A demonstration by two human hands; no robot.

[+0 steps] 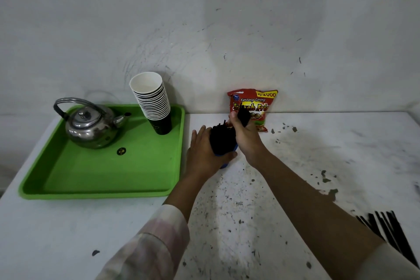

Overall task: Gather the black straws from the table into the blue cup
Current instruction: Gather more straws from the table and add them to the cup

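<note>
White table (318, 154), blue cup (223, 165) in left hand (204, 154), straws (243, 116) in right hand (246, 136)

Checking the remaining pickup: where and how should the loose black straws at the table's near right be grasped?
Pinch the loose black straws across the middle of their lengths, coming from above. They lie flat and roughly parallel on the table, fanned slightly, so fingers closing across them would likely bunch them. Their near ends run behind the right sleeve.

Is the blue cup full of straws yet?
Nearly: a thick bunch of straws fills the cup, but more lie on the table.
</note>
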